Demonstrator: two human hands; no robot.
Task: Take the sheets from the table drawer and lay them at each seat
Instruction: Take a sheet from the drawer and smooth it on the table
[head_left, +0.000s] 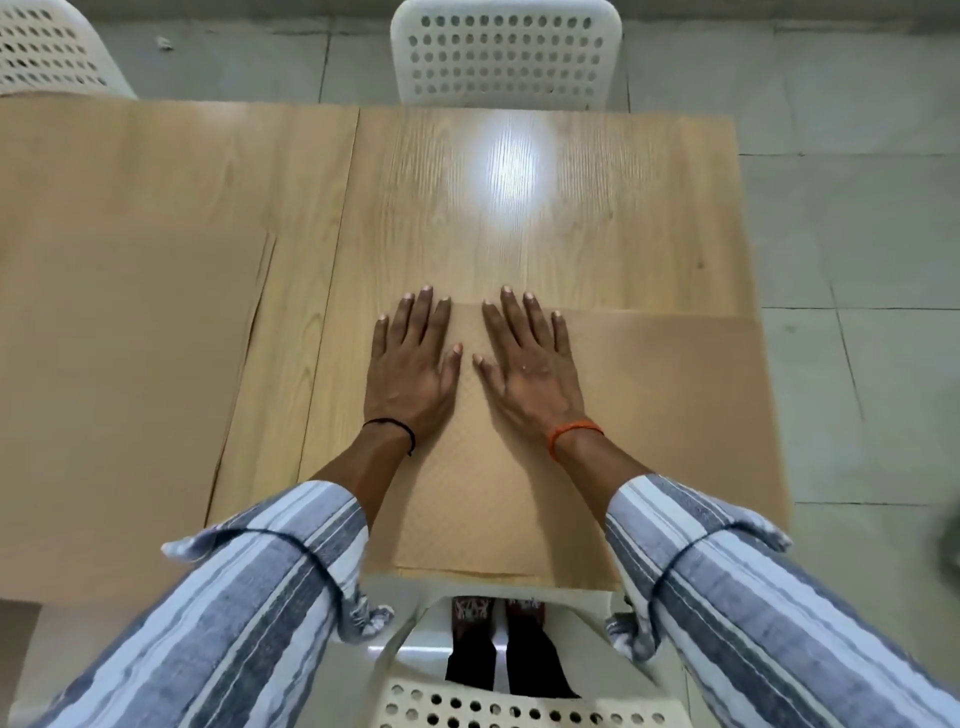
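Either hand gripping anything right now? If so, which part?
Nothing is gripped. The left hand and the right hand lie flat, fingers straight, pressing on the far edge of the brown sheet on the table.

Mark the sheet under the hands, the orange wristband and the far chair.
brown paper sheet (675, 415), head view, bare right part.
orange wristband (574, 434), head view, band on the right wrist.
far white chair (506, 52), head view, perforated backrest.

Pale grey tiled floor (857, 234), white perforated chairs (506, 54) around light wood table (467, 208), overhead glare
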